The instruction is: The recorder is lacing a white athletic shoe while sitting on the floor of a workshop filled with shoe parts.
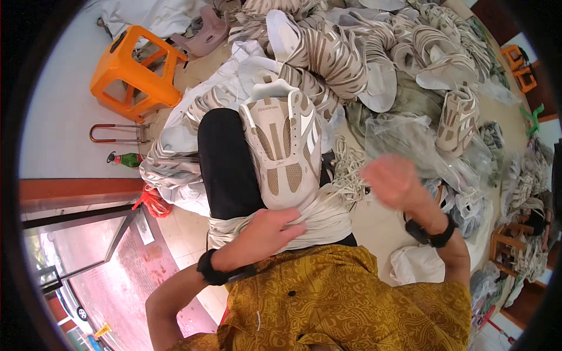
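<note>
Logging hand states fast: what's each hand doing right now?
Left hand: on the cream shoelaces; whether it grips any cannot be told.
Right hand: blurred; open, closed or holding cannot be told.

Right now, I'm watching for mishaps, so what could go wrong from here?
The shoe rests on the lap with neither hand plainly gripping it, so it might slip off. The left hand lies over the laces near its toe; those strands could catch on the fingers. The right hand, blurred, is close to the tangle of cords, which might snag too.
</note>
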Demonstrator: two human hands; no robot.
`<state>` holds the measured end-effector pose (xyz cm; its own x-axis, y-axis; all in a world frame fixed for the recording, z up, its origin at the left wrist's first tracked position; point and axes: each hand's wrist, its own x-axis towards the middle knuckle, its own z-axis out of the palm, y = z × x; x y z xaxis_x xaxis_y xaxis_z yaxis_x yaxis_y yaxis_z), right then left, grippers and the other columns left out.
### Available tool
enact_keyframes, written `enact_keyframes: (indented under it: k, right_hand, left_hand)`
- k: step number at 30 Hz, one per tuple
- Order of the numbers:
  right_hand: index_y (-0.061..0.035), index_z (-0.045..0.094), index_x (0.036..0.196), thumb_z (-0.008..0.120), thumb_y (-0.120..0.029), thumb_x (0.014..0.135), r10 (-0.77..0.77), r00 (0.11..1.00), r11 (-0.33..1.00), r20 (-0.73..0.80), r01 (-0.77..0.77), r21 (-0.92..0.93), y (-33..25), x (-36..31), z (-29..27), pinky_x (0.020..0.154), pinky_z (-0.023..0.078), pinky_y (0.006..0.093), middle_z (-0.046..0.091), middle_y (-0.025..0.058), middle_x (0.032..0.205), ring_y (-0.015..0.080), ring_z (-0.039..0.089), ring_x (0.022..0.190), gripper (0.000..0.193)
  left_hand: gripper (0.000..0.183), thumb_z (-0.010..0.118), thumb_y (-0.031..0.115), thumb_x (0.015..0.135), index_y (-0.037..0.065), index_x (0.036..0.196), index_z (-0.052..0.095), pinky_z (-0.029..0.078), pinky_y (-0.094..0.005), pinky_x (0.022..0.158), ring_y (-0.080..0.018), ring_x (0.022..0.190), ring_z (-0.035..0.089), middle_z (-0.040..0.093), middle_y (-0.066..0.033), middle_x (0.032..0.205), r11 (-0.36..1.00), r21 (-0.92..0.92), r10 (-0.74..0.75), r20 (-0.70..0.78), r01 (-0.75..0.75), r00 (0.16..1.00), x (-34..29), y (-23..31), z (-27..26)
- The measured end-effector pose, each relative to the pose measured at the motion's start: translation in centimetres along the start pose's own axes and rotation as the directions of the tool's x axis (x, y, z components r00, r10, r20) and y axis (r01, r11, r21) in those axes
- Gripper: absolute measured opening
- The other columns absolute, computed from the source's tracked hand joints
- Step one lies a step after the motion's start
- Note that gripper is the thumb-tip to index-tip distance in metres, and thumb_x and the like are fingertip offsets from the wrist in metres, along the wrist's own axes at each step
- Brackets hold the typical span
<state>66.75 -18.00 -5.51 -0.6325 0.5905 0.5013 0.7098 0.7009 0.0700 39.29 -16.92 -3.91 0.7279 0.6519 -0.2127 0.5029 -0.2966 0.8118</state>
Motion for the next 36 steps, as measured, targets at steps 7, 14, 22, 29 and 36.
enact_keyframes:
  k: [7,14,22,29,36]
  right_hand:
    - [-0.0045,0.053,0.066,0.049,-0.008,0.069,0.779,0.616,0.509,0.116,-0.514,-0.691,21.3,-21.9,-4.1,0.057,0.044,0.0386,0.052,0.0137,0.069,0.0293,0.054,0.068,0.006]
    - [-0.0041,0.057,0.106,0.065,-0.016,0.061,0.583,0.641,0.32,0.499,-0.746,0.584,7.8,-1.7,-0.2,0.088,0.037,0.0283,0.058,0.0068,0.106,0.0166,0.051,0.101,0.047]
    - [0.0003,0.064,0.08,0.066,-0.008,0.063,0.263,0.679,-0.165,0.685,-0.668,0.726,0.4,3.5,0.8,0.044,0.031,0.0215,0.054,0.0024,0.059,0.0079,0.045,0.048,0.019]
    - [0.0024,0.061,0.07,0.056,-0.008,0.067,0.633,0.493,-0.264,0.597,-0.588,0.765,7.5,-3.4,1.0,0.039,0.024,0.0188,0.043,-0.0023,0.048,0.0033,0.038,0.042,0.012]
    - [-0.0132,0.062,0.089,0.072,-0.018,0.052,0.306,0.944,0.81,0.122,-0.326,0.487,2.0,2.8,2.1,0.074,0.038,0.0326,0.054,0.0015,0.087,0.0217,0.05,0.088,0.038]
  left_hand:
    - [0.018,0.054,0.019,0.081,0.001,0.08,0.055,0.041,-0.0289,0.052,-0.0178,0.053,0.052,0.05,-0.0095,0.059,0.995,-0.031,-0.089,0.189,0.097,0.978,-3.5,-0.9,-4.0]
    - [0.015,0.053,0.017,0.081,0.003,0.084,0.056,0.04,-0.0265,0.05,-0.0177,0.054,0.053,0.049,-0.0099,0.059,0.948,-0.222,-0.188,0.193,0.229,0.963,1.0,5.5,-6.7]
    - [0.018,0.052,0.02,0.082,0.002,0.084,0.056,0.04,-0.0269,0.05,-0.0153,0.053,0.053,0.051,-0.01,0.059,0.976,-0.123,-0.158,0.16,0.178,0.974,0.4,4.1,-6.8]
    - [0.024,0.045,0.02,0.088,0.0,0.089,0.059,0.042,-0.0208,0.053,-0.0071,0.054,0.05,0.054,-0.0008,0.06,0.838,-0.289,-0.353,0.36,0.463,0.863,-3.3,-1.7,-6.4]
    - [0.031,0.037,0.023,0.09,-0.004,0.098,0.053,0.047,-0.0279,0.065,-0.0158,0.063,0.057,0.06,-0.0105,0.074,0.24,-0.895,-0.281,0.305,0.375,0.91,0.7,-1.7,-4.7]
